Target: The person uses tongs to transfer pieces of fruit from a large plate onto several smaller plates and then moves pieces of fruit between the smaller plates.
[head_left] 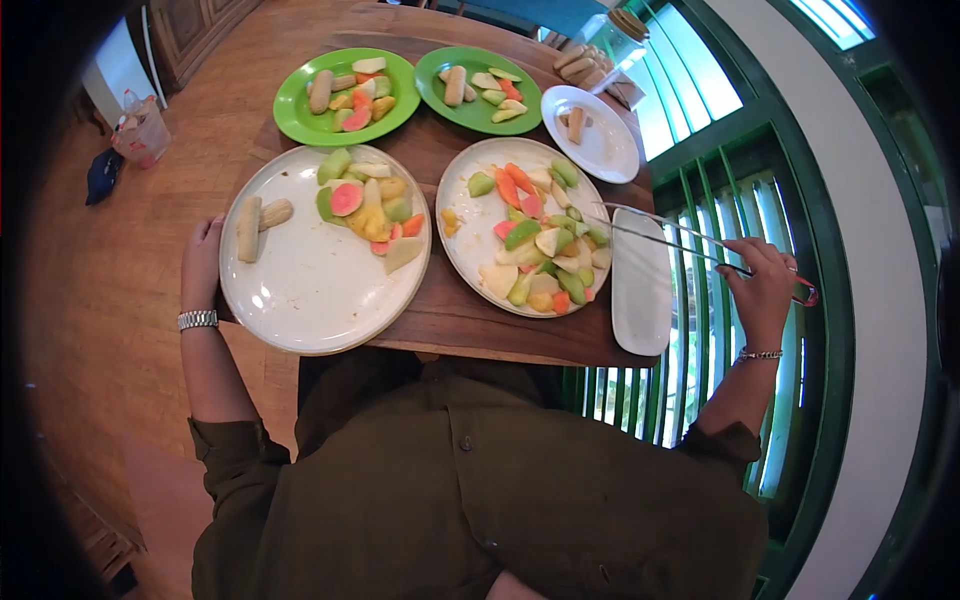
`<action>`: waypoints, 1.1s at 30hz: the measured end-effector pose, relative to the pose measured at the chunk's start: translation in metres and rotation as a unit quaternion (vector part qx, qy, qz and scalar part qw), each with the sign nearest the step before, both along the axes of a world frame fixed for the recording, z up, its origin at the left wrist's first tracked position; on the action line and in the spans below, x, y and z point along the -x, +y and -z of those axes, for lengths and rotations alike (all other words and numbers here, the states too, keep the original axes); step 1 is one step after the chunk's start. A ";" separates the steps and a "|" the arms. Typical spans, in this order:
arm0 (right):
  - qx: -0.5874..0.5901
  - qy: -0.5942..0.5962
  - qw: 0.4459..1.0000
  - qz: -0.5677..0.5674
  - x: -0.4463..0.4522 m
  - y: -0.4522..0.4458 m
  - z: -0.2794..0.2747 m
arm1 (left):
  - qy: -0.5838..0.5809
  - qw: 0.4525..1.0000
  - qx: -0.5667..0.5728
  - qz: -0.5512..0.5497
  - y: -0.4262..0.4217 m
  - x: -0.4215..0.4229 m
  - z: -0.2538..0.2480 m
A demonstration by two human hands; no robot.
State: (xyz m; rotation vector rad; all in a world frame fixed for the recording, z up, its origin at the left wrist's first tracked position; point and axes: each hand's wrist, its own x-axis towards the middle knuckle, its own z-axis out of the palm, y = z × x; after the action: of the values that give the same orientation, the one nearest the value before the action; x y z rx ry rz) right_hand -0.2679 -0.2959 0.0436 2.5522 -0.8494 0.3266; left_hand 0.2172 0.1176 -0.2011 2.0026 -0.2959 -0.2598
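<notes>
My right hand (757, 283) is closed around long metal tongs (680, 226), whose tips reach the right edge of a round white plate (462, 262) of mixed cut fruit (540, 240). Under the tongs lies a rectangular white dish (640, 285). My left hand (203, 262) is at the left rim of a larger white plate (310, 310); its fingers are partly hidden behind the rim. That plate carries two finger biscuits (249, 228) at the left and cut fruit (370, 210) at the upper right.
Behind stand a light green plate (290, 118) and a darker green plate (440, 112), both with fruit and biscuits. A white oval plate (610, 160) holds biscuit pieces. A glass jar (612, 40) is at the back right, beside green window shutters (700, 200).
</notes>
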 end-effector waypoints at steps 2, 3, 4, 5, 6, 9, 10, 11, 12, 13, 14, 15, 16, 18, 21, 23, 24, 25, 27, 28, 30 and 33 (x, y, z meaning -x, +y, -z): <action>0.002 -0.009 1.000 -0.004 0.006 0.003 0.006 | 0.010 1.000 0.002 -0.007 0.000 0.001 -0.001; 0.004 -0.018 1.000 -0.015 0.007 0.004 0.010 | 0.010 1.000 0.003 -0.005 -0.001 0.002 -0.001; 0.010 -0.022 0.999 -0.021 0.007 0.004 0.016 | 0.023 1.000 0.010 -0.005 -0.001 0.002 -0.002; 0.010 -0.022 0.999 -0.021 0.004 0.003 0.020 | 0.035 0.999 0.017 -0.006 -0.001 0.003 -0.002; 0.001 -0.021 0.999 -0.030 0.001 0.003 0.024 | 0.034 0.999 0.016 -0.007 -0.001 0.004 -0.003; 0.011 -0.019 0.998 -0.056 -0.015 0.008 0.034 | -0.013 0.999 -0.016 -0.025 -0.002 0.007 -0.007; 0.025 -0.021 0.998 -0.062 -0.019 0.008 0.038 | -0.012 1.000 -0.012 -0.021 -0.002 0.008 -0.008; 0.038 -0.024 0.997 -0.067 -0.022 0.008 0.041 | -0.011 1.000 -0.009 -0.016 -0.002 0.009 -0.008; 0.047 -0.026 0.996 -0.066 -0.023 0.009 0.043 | -0.012 1.000 -0.011 -0.018 -0.001 0.008 -0.008; 0.046 -0.027 0.996 -0.068 -0.023 0.009 0.043 | -0.009 1.000 -0.015 -0.013 -0.001 0.007 -0.008; 0.049 -0.030 0.997 -0.056 -0.021 0.009 0.042 | -0.006 1.000 -0.018 -0.008 -0.001 0.006 -0.007; 0.053 -0.031 0.997 -0.043 -0.019 0.009 0.039 | -0.006 1.000 -0.018 -0.010 0.000 0.005 -0.005; 0.043 -0.041 0.998 -0.036 -0.017 0.007 0.036 | -0.001 1.000 -0.008 -0.010 0.000 0.004 -0.003; 0.001 -0.061 0.998 -0.020 -0.017 0.005 0.026 | 0.005 1.000 0.004 -0.009 -0.001 0.003 -0.003; -0.051 -0.094 0.994 -0.007 -0.021 -0.007 0.021 | -0.005 1.000 -0.005 -0.013 -0.005 0.007 -0.009; -0.208 -0.205 0.956 0.016 -0.028 -0.026 0.027 | 0.017 1.000 0.017 -0.017 -0.006 0.010 -0.011; -0.199 -0.195 0.961 -0.005 -0.033 -0.039 0.031 | 0.018 1.000 0.018 -0.019 -0.005 0.009 -0.010; -0.198 -0.194 0.961 -0.008 -0.045 -0.043 0.032 | 0.021 1.000 0.003 -0.016 -0.004 0.006 -0.009; -0.242 -0.190 0.951 0.017 -0.070 -0.048 0.036 | 0.024 1.000 -0.011 -0.015 -0.003 0.005 -0.008; -0.242 -0.189 0.951 0.014 -0.079 -0.058 0.042 | 0.010 1.000 -0.015 -0.015 -0.004 0.007 -0.010; -0.307 -0.214 0.927 0.007 -0.095 -0.074 0.058 | -0.006 1.000 -0.019 -0.019 -0.005 0.010 -0.013; -0.281 -0.193 0.939 0.040 -0.113 -0.073 0.064 | 0.005 1.000 -0.004 -0.016 -0.006 0.012 -0.015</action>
State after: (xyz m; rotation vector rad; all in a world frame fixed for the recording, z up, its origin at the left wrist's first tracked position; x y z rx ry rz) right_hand -0.1546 -0.3685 -0.0205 3.0121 -1.3517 0.6534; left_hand 0.2048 0.1117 -0.1856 2.0127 -0.2560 -0.2499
